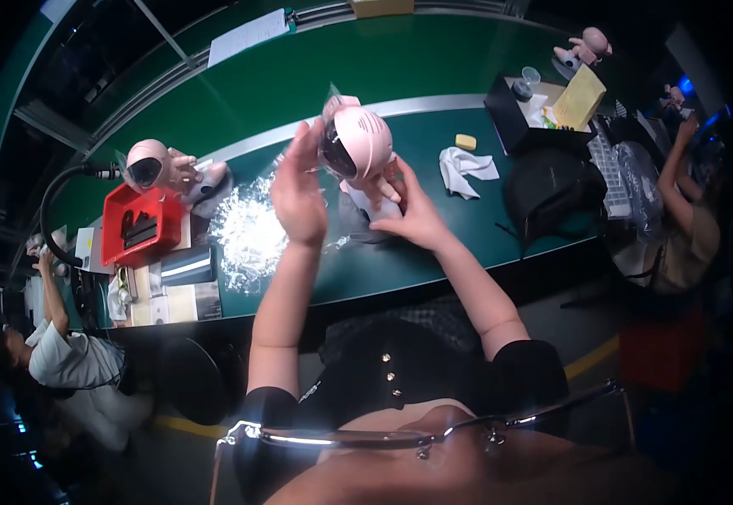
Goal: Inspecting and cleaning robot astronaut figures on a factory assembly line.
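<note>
A pink astronaut figure (364,141) with a dark visor stands tilted on a grey-white base (365,212) at mid-table. My right hand (414,210) grips it low on its right side, thumb on the base and fingers by the pink limbs. Beside the visor, my left hand (299,192) is raised with its fingers stretched out; whether it touches the helmet I cannot tell. A bit of clear plastic (333,99) sticks up behind the head. Crumpled clear plastic film (248,231) shines on the table left of my left forearm.
At left are another astronaut figure (151,164), a red bin (112,220) with dark parts, and a black hose (49,198). A white cloth (469,172), yellow block (466,141), black bag (554,195) and black box (535,139) lie right. Co-workers sit at both sides.
</note>
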`<control>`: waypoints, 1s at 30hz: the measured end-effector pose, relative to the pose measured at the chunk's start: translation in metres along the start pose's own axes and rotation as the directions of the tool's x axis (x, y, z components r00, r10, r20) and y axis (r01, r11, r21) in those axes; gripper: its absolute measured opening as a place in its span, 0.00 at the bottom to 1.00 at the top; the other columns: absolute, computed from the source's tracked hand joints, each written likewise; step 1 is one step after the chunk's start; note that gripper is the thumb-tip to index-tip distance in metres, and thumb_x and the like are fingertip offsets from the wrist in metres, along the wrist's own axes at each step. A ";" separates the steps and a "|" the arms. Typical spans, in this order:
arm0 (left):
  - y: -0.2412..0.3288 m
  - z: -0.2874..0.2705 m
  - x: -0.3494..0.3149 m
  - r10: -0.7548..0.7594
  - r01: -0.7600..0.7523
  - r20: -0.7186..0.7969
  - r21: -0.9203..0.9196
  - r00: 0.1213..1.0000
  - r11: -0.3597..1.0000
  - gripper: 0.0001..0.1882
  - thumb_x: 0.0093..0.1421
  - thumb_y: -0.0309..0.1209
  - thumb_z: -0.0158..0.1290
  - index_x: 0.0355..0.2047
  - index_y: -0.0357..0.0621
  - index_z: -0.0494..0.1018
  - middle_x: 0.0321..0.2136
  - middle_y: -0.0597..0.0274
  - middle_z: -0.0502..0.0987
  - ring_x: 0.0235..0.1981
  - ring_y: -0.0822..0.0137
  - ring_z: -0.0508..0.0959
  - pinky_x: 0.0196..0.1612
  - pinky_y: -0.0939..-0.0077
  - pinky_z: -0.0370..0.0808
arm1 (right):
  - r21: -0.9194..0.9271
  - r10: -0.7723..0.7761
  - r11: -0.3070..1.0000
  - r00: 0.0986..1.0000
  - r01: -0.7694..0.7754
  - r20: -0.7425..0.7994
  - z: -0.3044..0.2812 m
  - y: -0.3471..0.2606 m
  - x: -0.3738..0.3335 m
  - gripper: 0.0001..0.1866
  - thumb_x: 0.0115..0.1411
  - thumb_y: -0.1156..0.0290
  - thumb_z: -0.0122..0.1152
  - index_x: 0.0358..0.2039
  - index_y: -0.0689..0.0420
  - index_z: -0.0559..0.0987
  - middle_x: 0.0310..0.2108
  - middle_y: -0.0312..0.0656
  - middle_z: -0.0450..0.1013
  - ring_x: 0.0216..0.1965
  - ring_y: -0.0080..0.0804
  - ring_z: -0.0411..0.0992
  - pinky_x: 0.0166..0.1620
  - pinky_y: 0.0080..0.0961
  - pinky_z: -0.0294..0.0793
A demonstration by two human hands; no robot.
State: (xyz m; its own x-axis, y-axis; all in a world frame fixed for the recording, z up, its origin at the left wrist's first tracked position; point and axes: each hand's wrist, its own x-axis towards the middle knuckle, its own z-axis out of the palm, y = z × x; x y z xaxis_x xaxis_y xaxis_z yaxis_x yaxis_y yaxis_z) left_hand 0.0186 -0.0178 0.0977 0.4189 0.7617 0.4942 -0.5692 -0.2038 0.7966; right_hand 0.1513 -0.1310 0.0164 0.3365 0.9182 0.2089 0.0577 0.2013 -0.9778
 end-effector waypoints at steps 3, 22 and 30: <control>0.024 -0.017 0.009 -0.342 0.294 -0.041 -0.423 0.939 0.857 0.27 0.68 0.44 0.27 0.60 0.38 0.54 0.53 0.44 0.67 0.59 0.52 0.62 0.61 0.60 0.57 | 0.150 -0.009 0.989 0.998 0.017 -0.057 -0.029 -0.002 -0.011 0.37 0.48 0.80 0.63 0.59 0.58 0.60 0.54 0.48 0.64 0.55 0.34 0.64 0.56 0.32 0.64; -0.004 -0.078 0.002 -0.267 0.359 0.258 -0.805 0.929 0.472 0.25 0.67 0.47 0.28 0.62 0.58 0.53 0.58 0.41 0.59 0.60 0.42 0.58 0.61 0.39 0.51 | 0.221 0.018 0.974 0.946 0.057 -0.323 -0.062 -0.002 -0.020 0.06 0.51 0.82 0.56 0.23 0.62 0.68 0.45 0.58 0.71 0.42 0.30 0.71 0.44 0.23 0.68; -0.007 -0.101 -0.009 -0.274 0.153 -0.386 -0.315 0.881 0.937 0.24 0.68 0.43 0.29 0.60 0.46 0.54 0.54 0.40 0.64 0.55 0.48 0.66 0.60 0.53 0.61 | -0.675 -0.488 0.676 0.866 0.295 -0.110 0.013 -0.002 -0.015 0.09 0.45 0.79 0.64 0.29 0.62 0.77 0.33 0.52 0.75 0.39 0.44 0.75 0.42 0.29 0.73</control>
State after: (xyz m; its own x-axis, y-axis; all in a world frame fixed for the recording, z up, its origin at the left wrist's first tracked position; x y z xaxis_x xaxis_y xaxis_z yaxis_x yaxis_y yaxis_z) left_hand -0.0529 0.0390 0.0525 0.2521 0.9641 0.0832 -0.6915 0.1194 0.7125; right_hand 0.1341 -0.1409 0.0158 0.3665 0.6596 0.6562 0.7730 0.1767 -0.6093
